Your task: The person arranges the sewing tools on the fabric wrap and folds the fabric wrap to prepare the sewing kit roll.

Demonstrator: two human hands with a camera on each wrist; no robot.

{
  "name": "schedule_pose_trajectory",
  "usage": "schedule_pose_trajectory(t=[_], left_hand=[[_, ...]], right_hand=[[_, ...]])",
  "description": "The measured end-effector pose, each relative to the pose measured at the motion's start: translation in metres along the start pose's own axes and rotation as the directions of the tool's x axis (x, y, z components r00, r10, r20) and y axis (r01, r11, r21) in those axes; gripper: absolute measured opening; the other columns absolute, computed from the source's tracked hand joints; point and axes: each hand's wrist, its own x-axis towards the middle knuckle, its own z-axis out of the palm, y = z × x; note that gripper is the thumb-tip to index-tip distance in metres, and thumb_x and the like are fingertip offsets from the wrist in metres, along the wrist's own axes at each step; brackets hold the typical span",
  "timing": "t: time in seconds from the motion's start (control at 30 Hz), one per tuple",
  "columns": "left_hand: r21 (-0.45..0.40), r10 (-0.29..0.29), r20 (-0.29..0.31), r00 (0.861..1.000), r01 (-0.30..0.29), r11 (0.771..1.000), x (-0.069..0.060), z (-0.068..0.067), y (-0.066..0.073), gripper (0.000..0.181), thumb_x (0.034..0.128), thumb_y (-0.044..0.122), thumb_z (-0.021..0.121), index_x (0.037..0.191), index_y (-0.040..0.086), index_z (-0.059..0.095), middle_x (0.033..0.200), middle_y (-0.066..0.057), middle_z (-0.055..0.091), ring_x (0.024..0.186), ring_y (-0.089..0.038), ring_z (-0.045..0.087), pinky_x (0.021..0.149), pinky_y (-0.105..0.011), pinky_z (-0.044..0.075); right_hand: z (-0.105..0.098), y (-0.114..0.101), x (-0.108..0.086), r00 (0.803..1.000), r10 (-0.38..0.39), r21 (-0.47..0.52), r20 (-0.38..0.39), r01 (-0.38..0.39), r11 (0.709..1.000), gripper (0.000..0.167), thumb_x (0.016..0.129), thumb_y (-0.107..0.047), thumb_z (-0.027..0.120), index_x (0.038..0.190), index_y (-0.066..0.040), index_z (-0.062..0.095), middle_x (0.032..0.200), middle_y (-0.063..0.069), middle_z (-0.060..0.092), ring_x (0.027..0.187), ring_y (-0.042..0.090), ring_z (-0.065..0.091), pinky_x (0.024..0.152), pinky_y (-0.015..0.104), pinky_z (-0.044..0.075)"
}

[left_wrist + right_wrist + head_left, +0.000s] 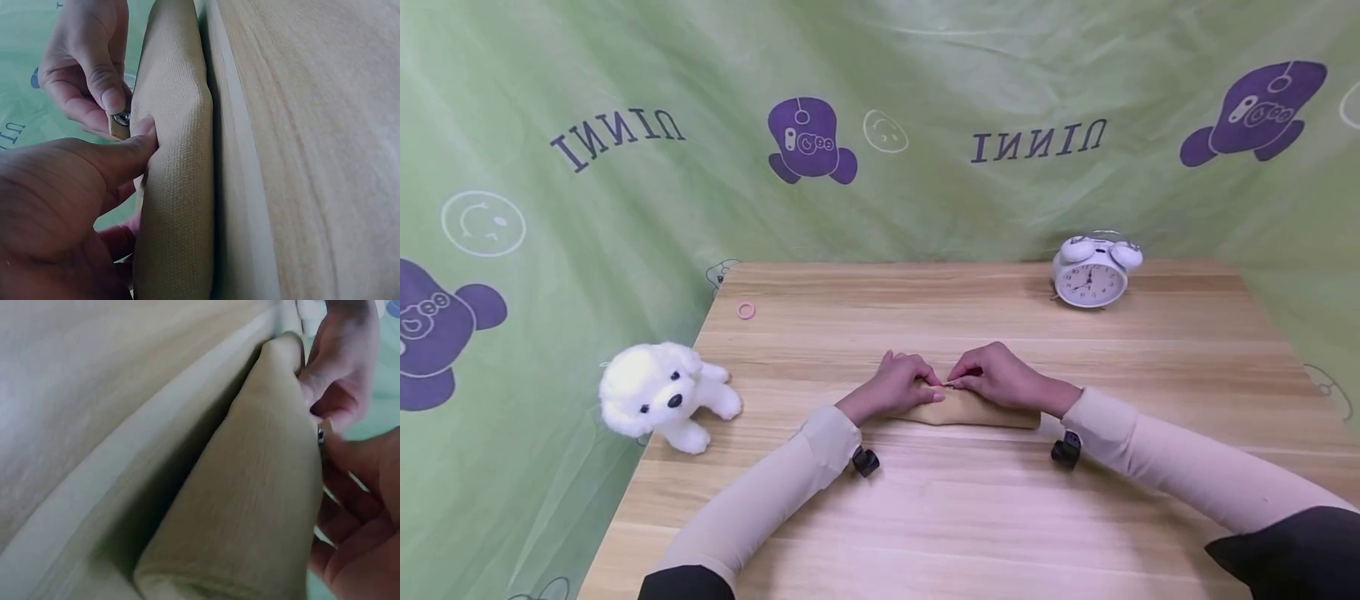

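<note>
A rolled tan canvas bundle (981,411) lies lengthwise across the table under both hands; its woven surface fills the middle of the left wrist view. My left hand (897,388) grips the bundle, thumb pressed on the upper side and fingers behind it. Between its thumb and fingers, my right hand (1002,380) pinches a small tan strap end (117,130) that carries a metal snap button (123,117). The strap end sits at the far side of the bundle, close to the left thumb. Whether the snap is fastened cannot be seen.
A white plush dog (662,396) stands at the table's left edge. Farther back lies a pink ring (746,311). The white twin-bell alarm clock (1091,273) stands at the back right, before a green printed curtain (940,208). The wooden table (955,517) extends toward the viewer.
</note>
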Motion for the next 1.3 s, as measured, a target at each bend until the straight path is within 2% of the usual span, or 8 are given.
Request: schedule_pose_trajectory(t=[0.17, 0.4, 0.57, 0.8, 1.0, 1.13, 1.2, 1.3], left_hand=[[0.02, -0.01, 0.009, 1.0, 0.01, 1.0, 0.0, 0.0, 0.002, 0.02, 0.0903, 0.038, 0.074, 0.099, 0.02, 0.078, 0.111, 0.003, 0.073, 0.117, -0.021, 0.06, 0.124, -0.062, 0.012], [0.035, -0.051, 0.005, 0.999, 0.051, 0.998, -0.001, 0.001, -0.001, 0.021, 0.0905, 0.04, 0.073, 0.1, 0.023, 0.079, 0.109, 0.006, 0.073, 0.117, -0.018, 0.06, 0.126, -0.057, 0.01], [0.024, -0.06, 0.005, 0.998, 0.059, 0.998, -0.002, 0.003, -0.002, 0.023, 0.0904, 0.041, 0.073, 0.103, 0.023, 0.079, 0.111, 0.006, 0.072, 0.118, -0.018, 0.06, 0.127, -0.055, 0.009], [0.015, -0.022, -0.005, 1.0, 0.022, 1.0, -0.002, 0.002, -0.004, 0.025, 0.09, 0.042, 0.073, 0.104, 0.022, 0.079, 0.11, 0.005, 0.072, 0.117, -0.018, 0.061, 0.126, -0.057, 0.01], [-0.001, -0.006, 0.008, 1.0, 0.006, 1.0, -0.002, 0.0, -0.007, 0.026, 0.0904, 0.042, 0.073, 0.105, 0.022, 0.079, 0.112, 0.006, 0.072, 0.119, -0.017, 0.06, 0.126, -0.056, 0.008], [0.003, 0.039, 0.02, 0.999, -0.039, 0.999, -0.001, -0.002, -0.014, 0.028, 0.0924, 0.043, 0.07, 0.109, 0.021, 0.077, 0.114, 0.006, 0.072, 0.12, -0.015, 0.06, 0.126, -0.057, 0.009], [0.009, 0.077, 0.023, 0.997, -0.077, 0.997, -0.001, -0.005, -0.019, 0.028, 0.0935, 0.042, 0.069, 0.11, 0.022, 0.077, 0.113, 0.006, 0.073, 0.116, -0.014, 0.062, 0.124, -0.052, 0.019], [0.036, 0.109, -0.004, 0.994, -0.109, 0.993, -0.002, -0.013, -0.027, 0.024, 0.0943, 0.04, 0.068, 0.105, 0.021, 0.078, 0.105, 0.007, 0.076, 0.105, -0.011, 0.064, 0.113, -0.042, 0.036]], right_hand=[[-0.002, 0.007, -0.005, 0.991, -0.119, -0.039, 0.066, 0.122, 0.992, 0.011, 0.087, -0.013, 0.077, 0.098, -0.01, 0.076, 0.097, 0.001, 0.076, 0.089, 0.014, 0.07, 0.081, 0.036, 0.059], [0.002, 0.003, -0.013, 0.966, -0.218, -0.251, 0.137, 0.247, 0.936, 0.033, 0.087, -0.029, 0.079, 0.111, -0.008, 0.071, 0.113, 0.001, 0.069, 0.105, 0.017, 0.067, 0.094, 0.038, 0.055], [0.003, 0.0, -0.018, 0.956, -0.26, -0.288, 0.135, 0.289, 0.913, 0.03, 0.089, -0.025, 0.077, 0.11, -0.005, 0.07, 0.113, 0.003, 0.067, 0.102, 0.018, 0.067, 0.091, 0.038, 0.057], [0.008, 0.007, -0.021, 0.913, -0.396, -0.359, 0.098, 0.403, 0.842, 0.026, 0.089, -0.024, 0.077, 0.107, -0.006, 0.07, 0.11, 0.002, 0.065, 0.096, 0.014, 0.067, 0.083, 0.033, 0.059], [0.01, 0.009, -0.018, 0.888, -0.438, -0.417, 0.142, 0.455, 0.786, 0.024, 0.091, -0.023, 0.073, 0.108, -0.006, 0.069, 0.108, 0.002, 0.064, 0.095, 0.014, 0.067, 0.083, 0.033, 0.059], [0.008, 0.013, -0.017, 0.904, -0.407, -0.376, 0.129, 0.425, 0.824, 0.024, 0.093, -0.025, 0.072, 0.108, -0.008, 0.071, 0.112, 0.001, 0.065, 0.099, 0.014, 0.068, 0.085, 0.034, 0.059], [0.004, 0.016, -0.018, 0.928, -0.356, -0.329, 0.111, 0.372, 0.868, 0.025, 0.093, -0.027, 0.071, 0.111, -0.009, 0.072, 0.114, 0.0, 0.067, 0.102, 0.014, 0.069, 0.089, 0.034, 0.058], [-0.006, 0.021, -0.02, 0.977, -0.206, -0.25, 0.06, 0.214, 0.944, 0.028, 0.094, -0.026, 0.071, 0.114, -0.008, 0.072, 0.107, 0.0, 0.072, 0.095, 0.012, 0.069, 0.086, 0.035, 0.058]])
